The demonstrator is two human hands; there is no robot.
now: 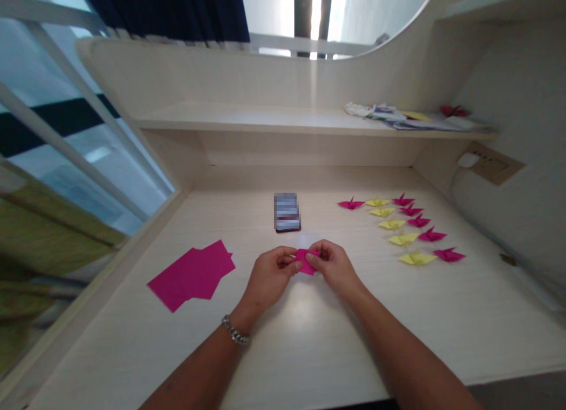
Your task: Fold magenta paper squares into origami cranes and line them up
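Between my two hands is a small piece of folded pink paper [306, 265], held just above or on the desk. My left hand [272, 273] pinches its left edge with thumb and fingers; a chain bracelet circles that wrist. My right hand [335, 265] grips the upper right side, its thumb lying on top of the paper. Pink paper sheets [190, 277] lie loosely overlapped to the left of my hands. On the right stand folded paper cranes, several yellow [403, 239] and several pink [432, 235], set out in rows.
A phone [287, 212] with a blurred screen lies beyond my hands. Papers [398, 116] are piled on the shelf [247, 116] under a mirror [336, 21]. A white plug [469, 159] with a cable sits in the right wall socket. Bed rails [75, 145] border the left side.
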